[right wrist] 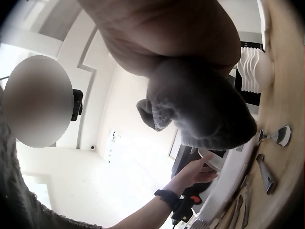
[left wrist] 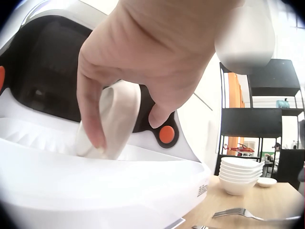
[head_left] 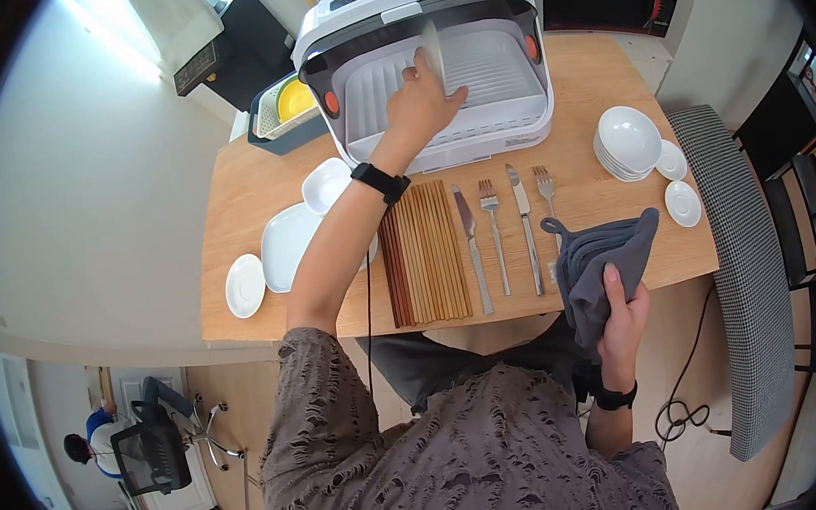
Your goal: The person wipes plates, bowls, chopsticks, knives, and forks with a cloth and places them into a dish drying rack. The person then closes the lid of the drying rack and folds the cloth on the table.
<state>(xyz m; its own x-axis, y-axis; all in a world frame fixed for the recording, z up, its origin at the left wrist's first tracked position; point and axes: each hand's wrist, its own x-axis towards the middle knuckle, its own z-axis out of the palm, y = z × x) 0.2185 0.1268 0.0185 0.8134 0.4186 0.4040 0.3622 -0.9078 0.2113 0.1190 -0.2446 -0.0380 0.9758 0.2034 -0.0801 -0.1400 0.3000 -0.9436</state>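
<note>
My left hand reaches into the white countertop dish cabinet, whose front is raised. Between its fingers and thumb it pinches a small white saucer, tipped on edge over the ribbed rack. From the right wrist, the same saucer shows at those fingertips. Off the table's front right, my right hand grips a bunched dark grey cloth. A hanging loop sticks out at one corner of the cloth.
Chopsticks lie before the cabinet, with knives and forks beside them. Stacked white bowls and saucers stand right; white plates and a bowl left. A basket holds yellow dishware. A dark cable crosses the table edge.
</note>
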